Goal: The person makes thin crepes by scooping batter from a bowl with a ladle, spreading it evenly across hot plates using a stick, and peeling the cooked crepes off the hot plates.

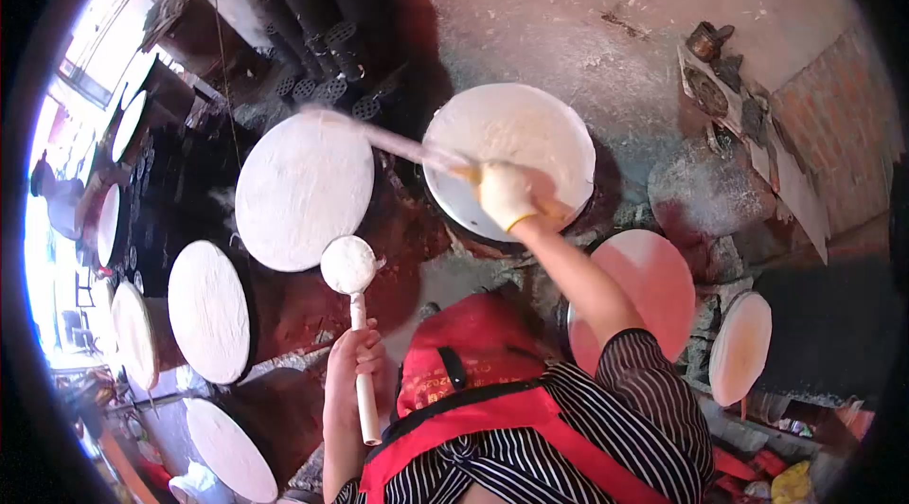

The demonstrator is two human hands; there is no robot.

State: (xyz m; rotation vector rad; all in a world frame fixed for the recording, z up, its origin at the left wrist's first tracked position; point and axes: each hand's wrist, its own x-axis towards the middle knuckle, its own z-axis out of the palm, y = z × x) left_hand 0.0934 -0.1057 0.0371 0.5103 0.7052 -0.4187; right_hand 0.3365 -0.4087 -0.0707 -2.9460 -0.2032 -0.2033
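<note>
My bare left hand (356, 359) is wrapped round the pale handle of a ladle (348, 265), whose bowl looks full of or coated with white batter. The bowl is beside the lower right rim of a round griddle (301, 192) covered in white. My right hand (505, 194), in a white glove with a yellow cuff, grips a long, thin stick (402, 144), smeared by motion. The stick points left, its far end over the upper edge of that griddle. Below my gloved hand is a second round griddle (508, 116), coated in a pale layer.
More white-topped round griddles stand to the left (208, 312), lower left (231, 450) and right (644, 286). Black honeycomb coal briquettes (331, 7) are stacked behind, near the wall. A ledge with a dark pot (705, 42) is at the far right.
</note>
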